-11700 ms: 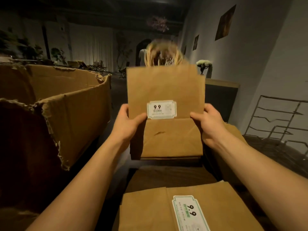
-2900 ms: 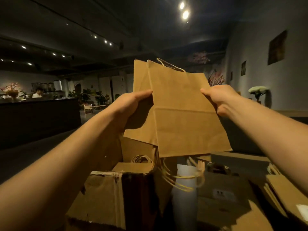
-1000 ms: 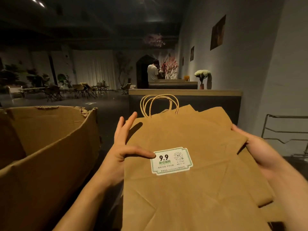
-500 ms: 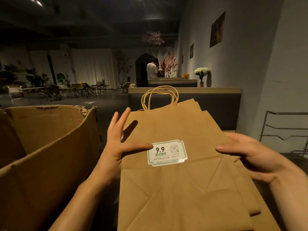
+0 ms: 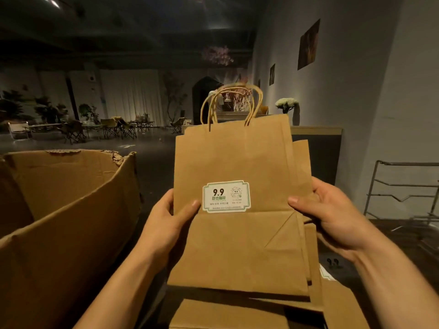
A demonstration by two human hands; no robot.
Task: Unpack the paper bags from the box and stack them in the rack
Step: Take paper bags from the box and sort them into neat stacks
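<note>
The room is a large, dim hall: grey wall with dark pictures (image 5: 308, 43) to the right of the box, folding chairs (image 5: 123, 129) and plants far beyond it, white curtains at the back. The cardboard box (image 5: 66, 210) stands open at the left, its torn rim ragged; what it holds is hidden from here. Right of the box, at the far side of the view, a metal wire rack (image 5: 403, 191) stands against the wall, its tiers bare as far as they show. Beyond the box on that same side runs a dark counter (image 5: 320, 148) with a vase of white flowers (image 5: 288, 108).

Between box and rack a small bundle of flat paper bags (image 5: 237, 245) is held upright, handles (image 5: 231, 103) up, a white label (image 5: 226, 196) on the front one; at least one more bag peeks out behind its right edge. More flat bags (image 5: 228, 314) lie below on a dark worktop, barely visible.

The left hand (image 5: 171, 224) grips the bundle's left edge, thumb on the front near the label. The right hand (image 5: 332, 217) grips the right edge the same way, fingers behind.

These bags look light and thin, stiff enough folded to stand but easily creased. The sheets probably slide over each other, so holding both side edges at mid-height seems wise. The twisted handles are likely weak points for lifting a whole bundle.
</note>
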